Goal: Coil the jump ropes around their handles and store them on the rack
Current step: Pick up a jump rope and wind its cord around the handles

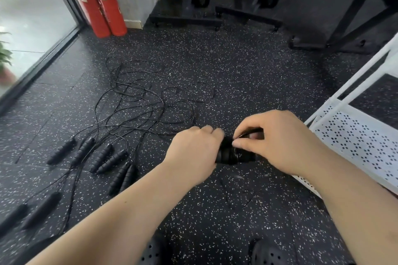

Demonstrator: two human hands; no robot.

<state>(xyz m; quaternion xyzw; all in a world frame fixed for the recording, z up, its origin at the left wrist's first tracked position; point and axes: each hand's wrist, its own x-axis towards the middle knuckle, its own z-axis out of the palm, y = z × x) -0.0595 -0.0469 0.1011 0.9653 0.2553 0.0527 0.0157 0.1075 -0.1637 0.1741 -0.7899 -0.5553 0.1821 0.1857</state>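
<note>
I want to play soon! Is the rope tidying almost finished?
Not nearly. No coiled rope shows on the white rack. The left hand grips the handles while the right hand winds their rope round. Eight more handles and tangled ropes wait on the floor.

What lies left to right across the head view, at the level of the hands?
Loose handles on the floor → left hand → held rope, gripped by both hands → right hand → white rack.
</note>
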